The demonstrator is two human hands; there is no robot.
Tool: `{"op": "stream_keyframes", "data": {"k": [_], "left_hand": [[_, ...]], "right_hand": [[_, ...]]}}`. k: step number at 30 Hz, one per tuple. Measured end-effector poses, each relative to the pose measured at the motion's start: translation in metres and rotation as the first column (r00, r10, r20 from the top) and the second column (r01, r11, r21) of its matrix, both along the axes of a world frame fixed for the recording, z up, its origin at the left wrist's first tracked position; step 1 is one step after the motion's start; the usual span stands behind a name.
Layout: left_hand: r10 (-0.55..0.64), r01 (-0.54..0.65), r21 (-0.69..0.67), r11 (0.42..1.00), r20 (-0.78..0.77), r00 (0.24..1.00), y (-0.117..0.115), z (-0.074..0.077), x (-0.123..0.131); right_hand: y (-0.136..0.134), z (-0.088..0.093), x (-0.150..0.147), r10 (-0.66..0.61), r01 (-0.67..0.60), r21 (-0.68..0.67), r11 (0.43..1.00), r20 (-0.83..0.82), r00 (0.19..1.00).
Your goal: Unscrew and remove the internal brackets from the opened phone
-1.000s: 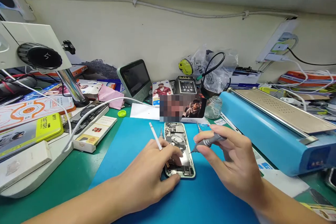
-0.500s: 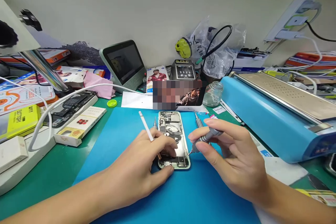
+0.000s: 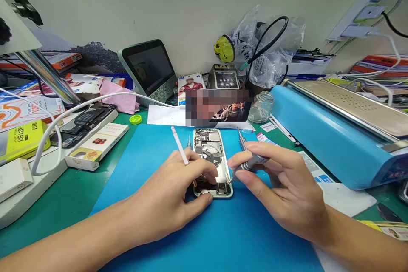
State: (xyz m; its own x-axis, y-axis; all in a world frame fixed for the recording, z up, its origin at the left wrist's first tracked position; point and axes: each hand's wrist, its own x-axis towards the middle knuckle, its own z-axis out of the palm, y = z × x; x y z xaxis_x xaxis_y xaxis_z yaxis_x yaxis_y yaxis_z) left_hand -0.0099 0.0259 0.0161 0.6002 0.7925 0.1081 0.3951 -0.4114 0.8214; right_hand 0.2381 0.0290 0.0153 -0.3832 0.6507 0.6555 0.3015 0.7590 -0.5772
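Observation:
An opened smartphone (image 3: 217,137) with its inner parts bare lies on the blue mat (image 3: 223,238). My left hand (image 3: 174,193) is closed over its lower left part, thumb at the bottom edge, fingertips above the inside. A white cigarette (image 3: 179,144) is pinched between fingers of that hand. In my right hand (image 3: 287,187), a grey precision screwdriver (image 3: 253,163) is gripped by thumb and fingers, tilted, its tip at the phone's lower right edge. Another screwdriver (image 3: 241,139) stands behind the right hand. The tip of one more (image 3: 189,141) shows behind the left hand.
A propped phone playing a video (image 3: 234,111) stands behind the mat, near a glass jar (image 3: 262,108). The blue machine (image 3: 325,140) borders the right. At left are a cigarette pack (image 3: 98,144), another opened phone (image 3: 86,122) and a looping white cable (image 3: 86,112).
The view has shifted slightly, so the phone and mat sit a little higher in the picture. Both hands keep the same hold; the screwdriver tip stays at the phone's lower right edge.

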Motion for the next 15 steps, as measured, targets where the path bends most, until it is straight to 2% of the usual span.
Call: {"op": "stream_keyframes", "data": {"k": [15], "left_hand": [[0.002,-0.002,0.005,1.000,0.010,1.000,-0.0001,-0.0022,-0.0007]], "right_hand": [[0.0009,-0.0021,0.0001,0.018,-0.018,0.034,0.999,0.018,1.000]]}}
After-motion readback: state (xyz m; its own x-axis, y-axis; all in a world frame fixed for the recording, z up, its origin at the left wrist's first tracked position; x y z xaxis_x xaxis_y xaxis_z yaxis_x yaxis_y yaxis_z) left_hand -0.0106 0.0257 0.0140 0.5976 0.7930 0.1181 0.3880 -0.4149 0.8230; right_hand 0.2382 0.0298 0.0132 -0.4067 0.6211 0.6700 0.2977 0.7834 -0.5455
